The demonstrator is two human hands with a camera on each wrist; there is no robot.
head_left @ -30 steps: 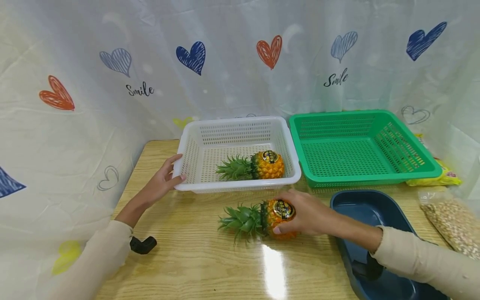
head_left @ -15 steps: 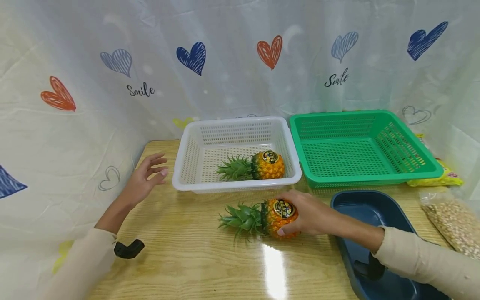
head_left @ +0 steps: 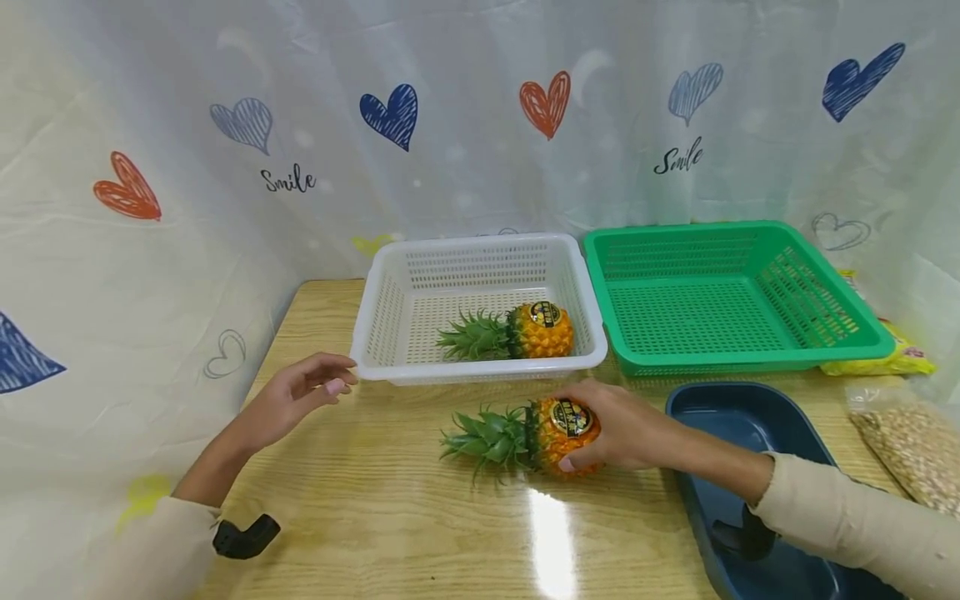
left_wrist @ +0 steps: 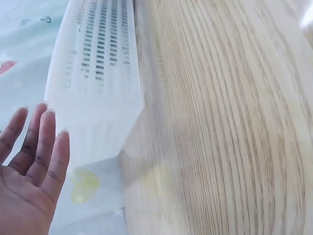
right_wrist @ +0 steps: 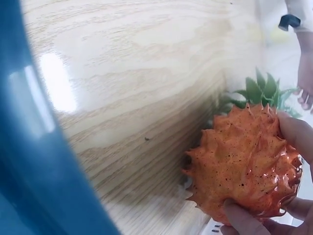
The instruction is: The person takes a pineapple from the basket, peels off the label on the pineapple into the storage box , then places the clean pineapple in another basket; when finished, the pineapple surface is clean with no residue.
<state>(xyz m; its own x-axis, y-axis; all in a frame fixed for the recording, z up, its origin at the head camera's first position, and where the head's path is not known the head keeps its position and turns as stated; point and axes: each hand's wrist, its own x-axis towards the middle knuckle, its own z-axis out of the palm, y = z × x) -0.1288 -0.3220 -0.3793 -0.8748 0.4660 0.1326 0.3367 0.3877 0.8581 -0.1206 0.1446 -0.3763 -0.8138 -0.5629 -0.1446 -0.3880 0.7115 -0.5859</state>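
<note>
While your right hand (head_left: 626, 429) wraps the pineapple (head_left: 558, 425), note that the fruit lies on its side on the table (head_left: 390, 517), crown pointing left, just in front of the white basket (head_left: 480, 371). Your fingers curl over the body and the thumb bears on its near side, so the spiky skin is clamped rather than pinched. A second pineapple (head_left: 536, 331) lies inside the white basket in the same orientation. Your left hand (head_left: 296, 396) hovers relaxed and empty, fingers loosely extended, just beside the basket's left corner without touching it. A green basket (head_left: 840, 350) sits to the right; a blue tray (head_left: 697, 400) lies under your right forearm.
</note>
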